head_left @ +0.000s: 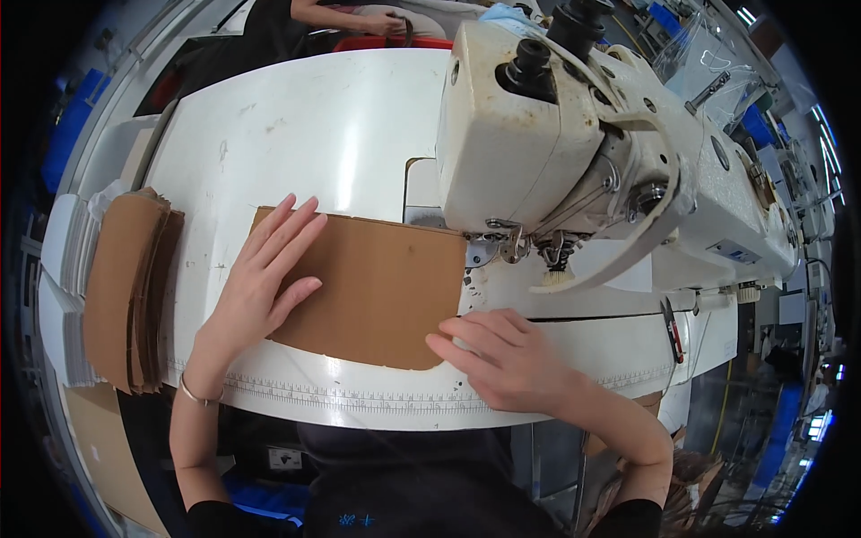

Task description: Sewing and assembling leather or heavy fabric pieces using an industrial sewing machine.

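Observation:
A brown panel (377, 291) with rounded lower corners, perhaps leather or card, lies flat on the white table. Its upper right corner is beside the presser foot (513, 247) of the sewing machine (529, 134). My left hand (260, 278) rests open on the panel's left side, with fingers stretched toward the far edge and thumb apart. At the lower right edge, the slightly bent fingertips of my right hand (502, 359) touch the panel. They are not closed round it. Whatever lies beneath that palm is hidden.
A stack of curved brown pieces (126, 287) stands at the left, beside white folded sheets (67, 287). A ruler strip (332, 394) runs along the near table edge. Thread snips (672, 332) lie at the right. Another person's hand (384, 24) shows beyond the table.

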